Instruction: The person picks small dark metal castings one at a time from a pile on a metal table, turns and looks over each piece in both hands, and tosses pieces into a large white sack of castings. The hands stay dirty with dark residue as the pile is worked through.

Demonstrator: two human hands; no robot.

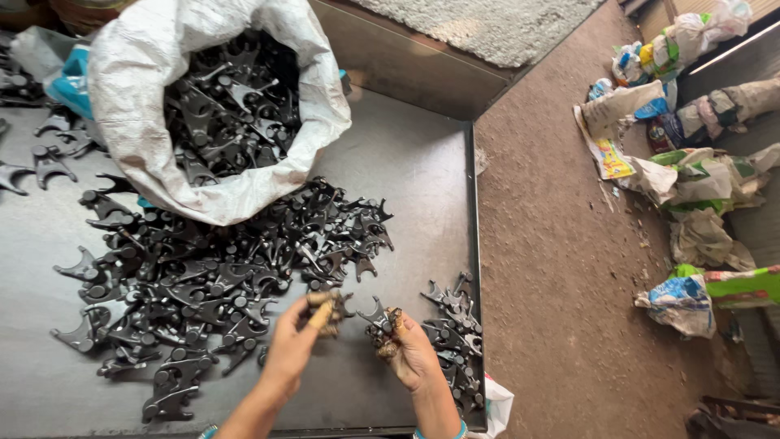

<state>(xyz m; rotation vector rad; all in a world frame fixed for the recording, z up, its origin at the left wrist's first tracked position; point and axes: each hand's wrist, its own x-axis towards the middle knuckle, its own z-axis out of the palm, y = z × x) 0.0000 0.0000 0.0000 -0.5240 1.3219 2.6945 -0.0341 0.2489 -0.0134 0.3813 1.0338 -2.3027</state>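
Left hand (294, 340) closed on a small dark part (333, 307) at the fingertips; right hand (410, 351) closed on a dark fork (375, 315), both just above the counter (406, 171). Left of the grips, a big heap (219, 260) of like forks; right of them, a small pile (455, 333) at the rim. Beyond, a white sack (219, 106) full of forks.
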